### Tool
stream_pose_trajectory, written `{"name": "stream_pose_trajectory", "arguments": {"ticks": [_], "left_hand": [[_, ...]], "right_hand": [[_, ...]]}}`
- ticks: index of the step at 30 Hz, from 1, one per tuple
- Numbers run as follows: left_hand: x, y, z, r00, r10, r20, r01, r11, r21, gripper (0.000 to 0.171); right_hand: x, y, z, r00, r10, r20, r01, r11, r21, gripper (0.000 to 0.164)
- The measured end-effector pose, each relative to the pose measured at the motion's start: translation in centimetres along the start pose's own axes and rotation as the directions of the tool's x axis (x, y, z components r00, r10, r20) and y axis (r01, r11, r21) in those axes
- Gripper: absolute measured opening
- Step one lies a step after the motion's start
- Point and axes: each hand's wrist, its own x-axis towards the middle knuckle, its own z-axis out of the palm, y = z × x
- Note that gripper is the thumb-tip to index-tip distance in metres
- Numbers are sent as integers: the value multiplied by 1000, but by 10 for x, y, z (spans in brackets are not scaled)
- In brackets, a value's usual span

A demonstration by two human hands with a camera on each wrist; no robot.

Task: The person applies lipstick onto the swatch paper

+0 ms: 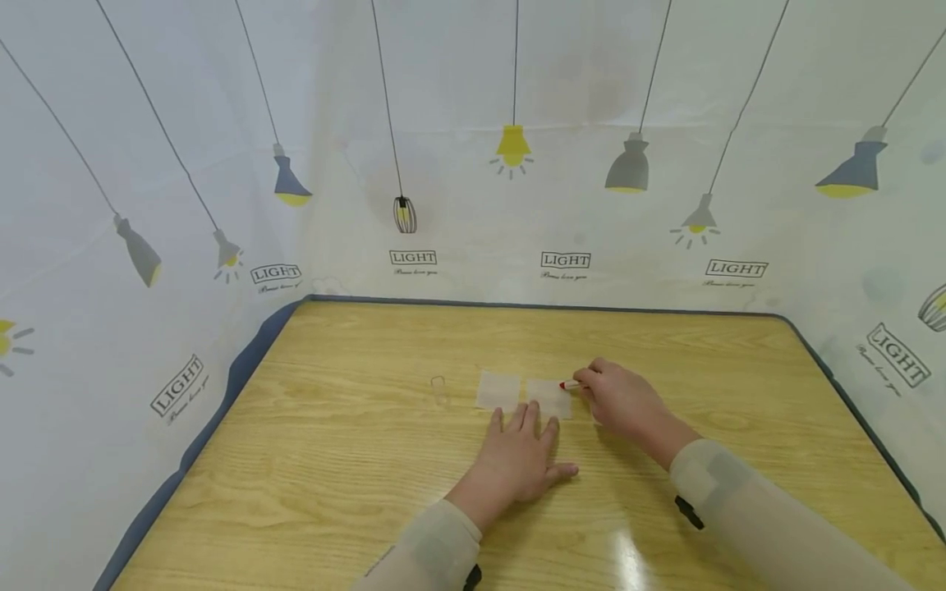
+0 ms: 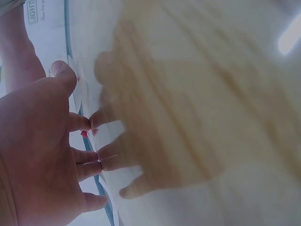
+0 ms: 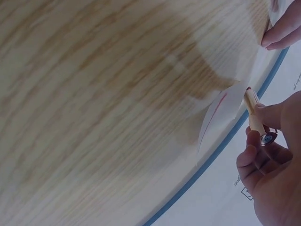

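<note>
In the head view, my left hand (image 1: 517, 460) lies palm down with its fingers spread. Its fingertips touch the lower edges of two pale square paper sheets (image 1: 497, 389) set side by side. My right hand (image 1: 628, 402) pinches a short, light-coloured lipstick (image 3: 254, 113), its red tip at the upper right part of the right-hand sheet (image 1: 543, 392). The right wrist view shows a paper sheet (image 3: 220, 113) with a red stroke on it, near the right hand. In the left wrist view, the left hand (image 2: 42, 150) has straight fingertips against the tabletop.
A small clear object (image 1: 438, 390) with a rounded outline lies left of the sheets. The glossy wood-grain table (image 1: 332, 460) has a dark blue edge along its back and sides. Walls (image 1: 473, 222) printed with hanging lamps stand close behind and beside it.
</note>
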Motion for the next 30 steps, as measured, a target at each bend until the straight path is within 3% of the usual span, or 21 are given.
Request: {"name": "stream_pose_trajectory", "arguments": {"ticks": [16, 23, 30], "left_hand": [[-4, -1, -5, 999, -6, -33, 8, 999, 52, 82], [-3, 0, -5, 999, -19, -31, 20, 999, 26, 82], [-2, 0, -5, 1000, -24, -13, 24, 1000, 5, 83]], "right_hand": [[0, -1, 2, 1000, -3, 30, 3, 1000, -11, 21], [-1, -4, 1, 1000, -21, 21, 21, 1000, -17, 20], [0, -6, 0, 997, -25, 66, 27, 999, -28, 22]]}}
